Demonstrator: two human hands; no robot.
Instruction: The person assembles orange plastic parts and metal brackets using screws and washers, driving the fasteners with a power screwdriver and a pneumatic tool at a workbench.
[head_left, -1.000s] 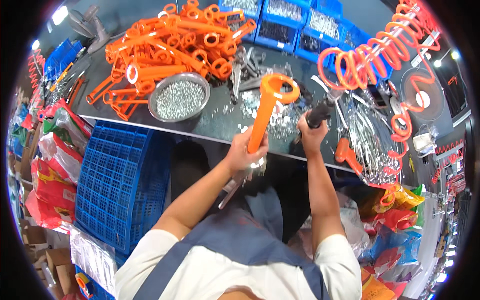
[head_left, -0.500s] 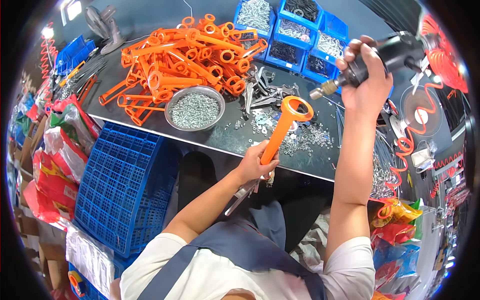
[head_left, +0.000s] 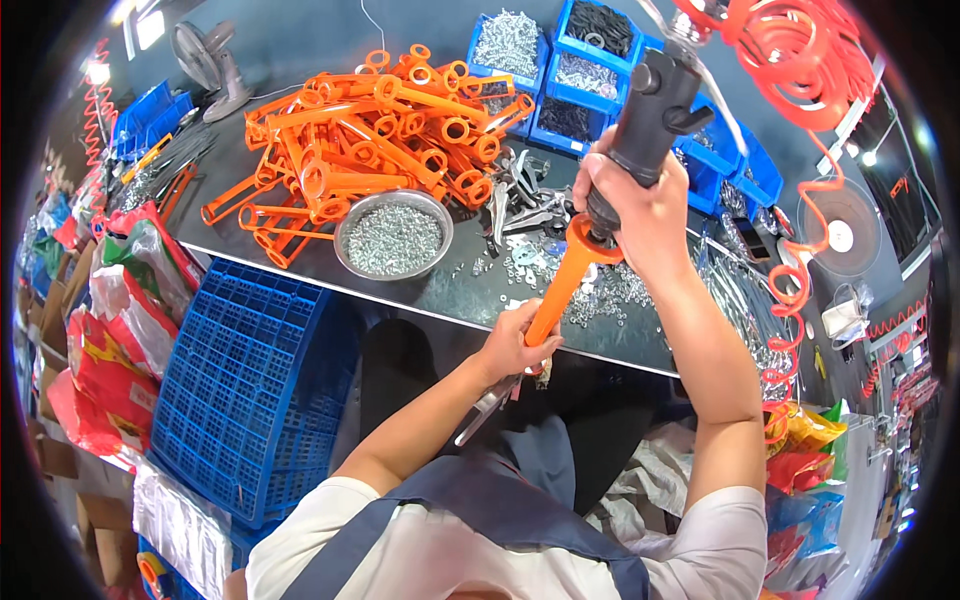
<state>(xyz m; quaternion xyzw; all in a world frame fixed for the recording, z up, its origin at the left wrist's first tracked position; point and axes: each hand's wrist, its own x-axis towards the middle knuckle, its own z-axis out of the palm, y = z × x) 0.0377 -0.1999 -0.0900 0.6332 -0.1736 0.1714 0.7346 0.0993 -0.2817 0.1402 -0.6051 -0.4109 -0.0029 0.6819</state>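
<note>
My left hand (head_left: 518, 348) is closed round the lower part of an orange tube-shaped frame part (head_left: 562, 290) with a ring at its upper end. A silver metal lever (head_left: 487, 408) sticks out below that hand. In my right hand (head_left: 640, 205) is a black air screwdriver (head_left: 645, 125), held upright with the fingers wrapped round its body. The screwdriver's lower end reaches into the ring of the orange part, so its tip is hidden. Just beyond, small metal pieces and washers (head_left: 610, 300) lie scattered over the dark bench.
A large heap of orange parts (head_left: 370, 130) covers the bench's left side. A steel bowl of small fasteners (head_left: 395, 240) stands near the front edge. Blue bins (head_left: 565, 70) line the back. Red coiled air hose (head_left: 800, 50) hangs at right. A blue crate (head_left: 235, 370) stands at lower left.
My right hand has brought the air screwdriver left and turned it upright, its tip now down in the orange part's ring. My left hand keeps its hold, shifted only slightly.
</note>
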